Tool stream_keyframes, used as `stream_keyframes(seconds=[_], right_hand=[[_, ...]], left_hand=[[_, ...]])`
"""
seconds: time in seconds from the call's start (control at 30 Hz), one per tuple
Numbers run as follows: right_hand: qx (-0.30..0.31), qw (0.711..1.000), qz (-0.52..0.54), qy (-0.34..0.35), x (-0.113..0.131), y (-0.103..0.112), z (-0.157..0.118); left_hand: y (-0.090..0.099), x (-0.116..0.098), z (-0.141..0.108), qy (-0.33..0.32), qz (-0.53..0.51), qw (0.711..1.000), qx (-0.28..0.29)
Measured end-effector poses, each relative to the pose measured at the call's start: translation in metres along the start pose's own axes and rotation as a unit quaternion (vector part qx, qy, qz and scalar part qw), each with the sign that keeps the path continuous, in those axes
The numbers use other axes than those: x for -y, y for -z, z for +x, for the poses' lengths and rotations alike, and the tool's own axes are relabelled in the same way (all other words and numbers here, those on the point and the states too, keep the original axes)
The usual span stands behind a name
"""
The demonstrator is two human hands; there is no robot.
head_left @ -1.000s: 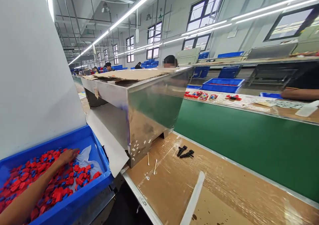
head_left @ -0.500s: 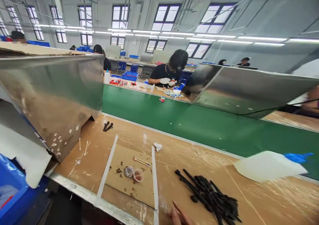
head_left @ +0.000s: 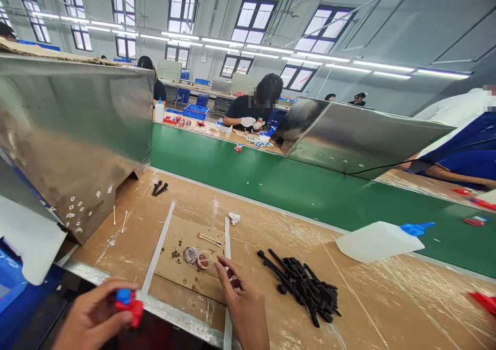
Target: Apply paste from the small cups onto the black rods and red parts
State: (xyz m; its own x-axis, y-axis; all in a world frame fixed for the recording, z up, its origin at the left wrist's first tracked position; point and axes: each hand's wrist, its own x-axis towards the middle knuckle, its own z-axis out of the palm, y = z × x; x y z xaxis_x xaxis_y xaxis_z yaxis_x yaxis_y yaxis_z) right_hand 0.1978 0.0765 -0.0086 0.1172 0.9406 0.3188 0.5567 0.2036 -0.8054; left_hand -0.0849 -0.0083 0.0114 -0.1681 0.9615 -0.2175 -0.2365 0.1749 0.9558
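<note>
While the left hand [head_left: 95, 316] pinches a small red and blue plastic part [head_left: 128, 303] between thumb and fingertips at the near edge of the bench [head_left: 387, 308], the right hand [head_left: 242, 301] rests flat beside it, fingers loosely together and pointing away, holding nothing; its fingertips lie just short of two small round caps [head_left: 197, 257] on a cardboard pad [head_left: 186, 264] framed by white strips [head_left: 157, 252]; the pile of black rod-shaped pieces [head_left: 304, 288] lies just to the right of the right hand, so that hand is the nearer one, the left being well apart from it; the rods' long axes run mostly from far-left to near-right; beyond the pile a white squeeze bottle with a blue nozzle [head_left: 382, 240] lies on its side, nozzle to the right; two more black pieces [head_left: 159, 188] sit farther left by the steel hood [head_left: 73, 133]; behind runs a green conveyor belt [head_left: 271, 179], where other people work at the far side; no brand, label or writing can be read anywhere.
</note>
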Motion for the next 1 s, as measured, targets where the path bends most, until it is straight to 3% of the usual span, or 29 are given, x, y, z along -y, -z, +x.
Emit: stream_keyframes(seconds=[0.13, 0.23, 0.5, 0.67, 1.0], right_hand=[[0.005, 1.0, 0.002, 0.014, -0.001, 0.002, 0.007], [-0.001, 1.0, 0.011, 0.017, -0.003, 0.006, 0.008], [-0.006, 1.0, 0.02, -0.006, -0.004, 0.017, 0.015], [0.0, 1.0, -0.002, 0.014, -0.009, 0.022, 0.009], [0.025, 0.999, -0.027, 0.018, 0.003, 0.0, 0.006]], left_hand=[[-0.066, 0.02, 0.013, 0.073, -0.139, 0.982, 0.108], [-0.086, 0.028, 0.02, 0.09, -0.145, 0.98, 0.099], [-0.091, 0.029, 0.027, 0.13, -0.117, 0.977, 0.12], [-0.089, 0.033, 0.03, 0.101, -0.105, 0.984, 0.104], [-0.074, 0.035, 0.026, 0.061, -0.102, 0.987, 0.104]])
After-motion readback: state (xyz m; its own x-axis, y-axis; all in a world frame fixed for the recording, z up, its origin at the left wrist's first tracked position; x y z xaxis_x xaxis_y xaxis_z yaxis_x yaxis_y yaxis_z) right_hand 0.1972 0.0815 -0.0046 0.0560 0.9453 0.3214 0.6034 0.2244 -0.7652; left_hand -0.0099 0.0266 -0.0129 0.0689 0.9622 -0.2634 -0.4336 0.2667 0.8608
